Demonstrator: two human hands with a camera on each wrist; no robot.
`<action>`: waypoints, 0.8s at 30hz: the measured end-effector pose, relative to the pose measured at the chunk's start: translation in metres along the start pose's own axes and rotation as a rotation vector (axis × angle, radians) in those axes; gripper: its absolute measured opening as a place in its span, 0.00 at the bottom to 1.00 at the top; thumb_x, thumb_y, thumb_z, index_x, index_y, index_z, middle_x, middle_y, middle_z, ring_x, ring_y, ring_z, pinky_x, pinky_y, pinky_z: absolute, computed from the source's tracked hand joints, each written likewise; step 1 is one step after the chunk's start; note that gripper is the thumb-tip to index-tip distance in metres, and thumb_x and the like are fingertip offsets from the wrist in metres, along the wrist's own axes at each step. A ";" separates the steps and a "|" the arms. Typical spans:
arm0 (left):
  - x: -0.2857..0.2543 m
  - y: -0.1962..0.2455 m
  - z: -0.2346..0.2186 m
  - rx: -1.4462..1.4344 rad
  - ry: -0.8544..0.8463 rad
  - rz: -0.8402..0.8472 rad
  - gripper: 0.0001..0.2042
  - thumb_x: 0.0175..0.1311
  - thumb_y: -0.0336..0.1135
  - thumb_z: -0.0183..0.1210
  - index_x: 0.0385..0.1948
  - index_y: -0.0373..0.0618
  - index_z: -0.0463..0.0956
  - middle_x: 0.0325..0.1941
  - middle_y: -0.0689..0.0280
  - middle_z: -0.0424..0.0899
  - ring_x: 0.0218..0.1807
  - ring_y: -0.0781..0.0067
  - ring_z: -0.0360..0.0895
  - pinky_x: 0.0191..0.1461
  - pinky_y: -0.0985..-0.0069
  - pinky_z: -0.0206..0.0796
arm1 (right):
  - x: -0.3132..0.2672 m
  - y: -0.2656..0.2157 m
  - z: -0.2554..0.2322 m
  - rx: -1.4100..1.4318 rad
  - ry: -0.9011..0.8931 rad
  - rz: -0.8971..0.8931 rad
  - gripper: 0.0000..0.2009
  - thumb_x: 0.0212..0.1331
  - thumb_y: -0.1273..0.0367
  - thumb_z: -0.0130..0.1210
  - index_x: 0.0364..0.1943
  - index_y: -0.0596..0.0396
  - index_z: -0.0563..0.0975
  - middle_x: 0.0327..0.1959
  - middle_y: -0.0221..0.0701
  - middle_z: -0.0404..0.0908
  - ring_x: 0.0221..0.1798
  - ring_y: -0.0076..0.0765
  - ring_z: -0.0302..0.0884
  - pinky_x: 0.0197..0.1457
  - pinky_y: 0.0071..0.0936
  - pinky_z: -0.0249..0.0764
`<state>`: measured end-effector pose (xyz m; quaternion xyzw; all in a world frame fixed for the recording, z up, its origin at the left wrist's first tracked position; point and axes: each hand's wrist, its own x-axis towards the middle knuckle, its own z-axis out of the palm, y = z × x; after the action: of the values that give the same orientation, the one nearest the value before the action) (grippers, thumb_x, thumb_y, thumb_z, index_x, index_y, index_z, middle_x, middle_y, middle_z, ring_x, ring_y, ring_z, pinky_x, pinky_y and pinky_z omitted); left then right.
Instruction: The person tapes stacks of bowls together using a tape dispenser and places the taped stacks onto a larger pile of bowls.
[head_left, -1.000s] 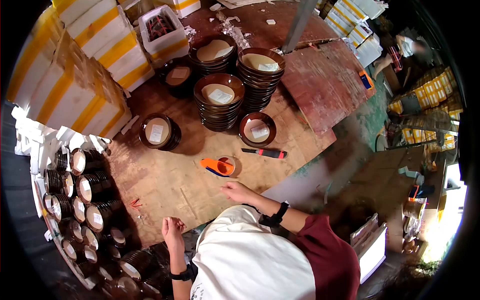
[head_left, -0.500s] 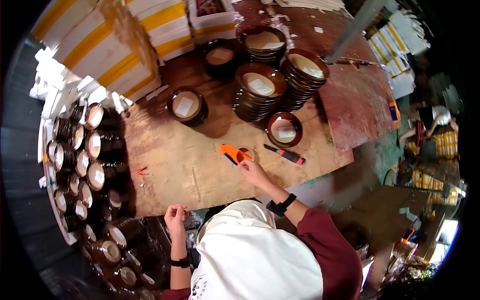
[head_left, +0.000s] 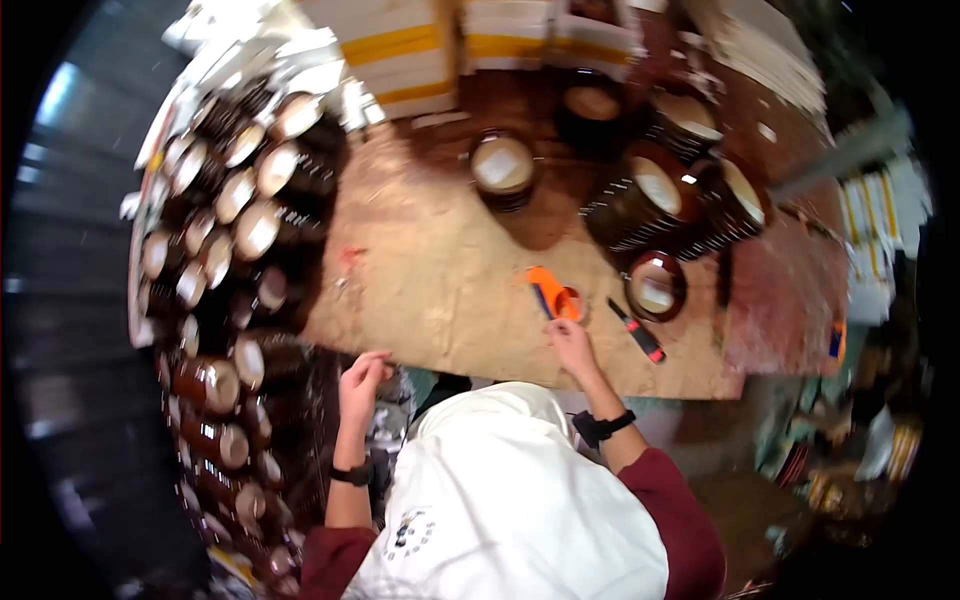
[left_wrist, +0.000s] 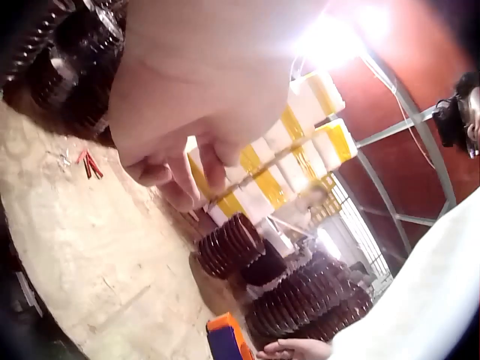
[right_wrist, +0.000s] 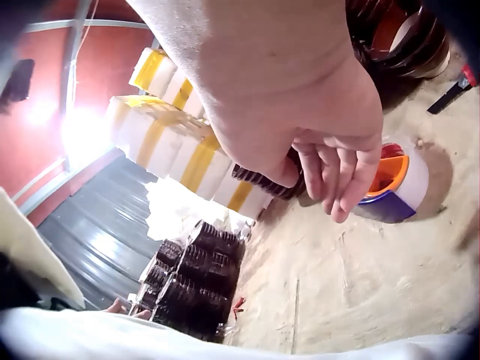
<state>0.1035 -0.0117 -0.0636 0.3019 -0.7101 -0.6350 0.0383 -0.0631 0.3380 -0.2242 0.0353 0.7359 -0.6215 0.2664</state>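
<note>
My right hand [head_left: 573,345] is at the near end of an orange and blue tape dispenser [head_left: 541,287] with a tape roll, which lies on the wooden tabletop. In the right wrist view its loosely bent fingers [right_wrist: 330,176] hang beside the dispenser [right_wrist: 390,193] and grip nothing. At the table's near edge, my left hand [head_left: 362,388] is held with fingers loosely curled and nothing in them. A black and red utility knife [head_left: 636,331] lies right of the dispenser. Beyond the knife sits a brown glazed bowl [head_left: 656,286] with a white label.
Tall stacks of brown bowls [head_left: 640,200] stand at the back right, with a shorter stack [head_left: 503,165] left of them. Many stacked bowls [head_left: 262,230] lie sideways along the left. White foam boxes [head_left: 390,60] with yellow tape line the back. Red scraps [head_left: 352,257] lie on the tabletop [head_left: 420,300].
The head view has swung left, so the table and bowls appear further right. My right hand has moved forward to the tape dispenser. The left hand stays near the table edge.
</note>
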 end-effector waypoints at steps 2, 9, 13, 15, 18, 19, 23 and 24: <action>-0.012 0.007 -0.019 -0.090 0.012 -0.078 0.07 0.69 0.29 0.60 0.35 0.34 0.82 0.49 0.62 0.84 0.42 0.77 0.79 0.50 0.79 0.71 | -0.004 -0.016 0.003 0.036 -0.049 0.015 0.08 0.71 0.68 0.53 0.40 0.59 0.78 0.34 0.27 0.82 0.33 0.20 0.76 0.38 0.20 0.74; -0.042 0.040 -0.038 -0.438 0.152 -0.020 0.18 0.74 0.42 0.56 0.30 0.33 0.83 0.41 0.54 0.88 0.34 0.78 0.79 0.42 0.80 0.68 | -0.009 -0.066 0.041 -0.119 -0.227 -0.033 0.09 0.70 0.68 0.54 0.39 0.61 0.79 0.35 0.30 0.84 0.35 0.23 0.79 0.42 0.22 0.75; -0.052 0.049 -0.043 -0.571 0.211 -0.035 0.26 0.79 0.51 0.46 0.37 0.35 0.84 0.48 0.53 0.87 0.35 0.77 0.79 0.39 0.80 0.65 | -0.011 -0.106 0.072 -0.181 -0.369 -0.071 0.10 0.70 0.67 0.54 0.41 0.61 0.80 0.35 0.29 0.85 0.38 0.24 0.80 0.45 0.23 0.75; -0.057 0.069 -0.042 -0.667 0.176 -0.050 0.29 0.80 0.55 0.39 0.46 0.36 0.82 0.54 0.54 0.85 0.41 0.73 0.80 0.44 0.79 0.66 | -0.017 -0.131 0.094 -0.138 -0.462 -0.039 0.11 0.71 0.66 0.53 0.42 0.61 0.80 0.38 0.29 0.85 0.39 0.24 0.80 0.46 0.23 0.75; -0.059 0.071 -0.045 -0.779 -0.013 0.011 0.36 0.79 0.61 0.27 0.66 0.38 0.71 0.70 0.56 0.74 0.60 0.66 0.76 0.55 0.75 0.64 | -0.029 -0.157 0.135 -0.025 -0.658 0.015 0.12 0.72 0.64 0.53 0.46 0.60 0.79 0.42 0.30 0.85 0.42 0.25 0.81 0.47 0.23 0.76; -0.060 0.081 -0.039 -0.809 -0.042 0.041 0.36 0.79 0.61 0.27 0.67 0.39 0.70 0.72 0.55 0.71 0.63 0.65 0.74 0.56 0.74 0.63 | -0.032 -0.163 0.151 -0.010 -0.739 0.020 0.13 0.73 0.63 0.52 0.48 0.59 0.79 0.45 0.30 0.84 0.44 0.26 0.81 0.47 0.23 0.76; -0.057 0.091 -0.029 -0.196 -0.008 0.370 0.37 0.77 0.64 0.30 0.70 0.40 0.66 0.79 0.55 0.59 0.75 0.53 0.60 0.72 0.62 0.51 | -0.057 -0.211 0.212 0.429 -0.949 0.496 0.35 0.76 0.43 0.34 0.64 0.64 0.69 0.61 0.42 0.78 0.58 0.38 0.79 0.63 0.35 0.75; -0.056 0.088 -0.028 0.108 0.053 0.490 0.37 0.77 0.64 0.30 0.71 0.41 0.66 0.79 0.54 0.59 0.76 0.48 0.58 0.75 0.59 0.48 | -0.057 -0.209 0.227 0.611 -0.965 0.665 0.42 0.73 0.38 0.27 0.69 0.64 0.62 0.68 0.44 0.71 0.67 0.44 0.72 0.70 0.40 0.69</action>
<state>0.1277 -0.0083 0.0419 0.1389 -0.7937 -0.5597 0.1935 -0.0154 0.0945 -0.0319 0.0521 0.2742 -0.6332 0.7219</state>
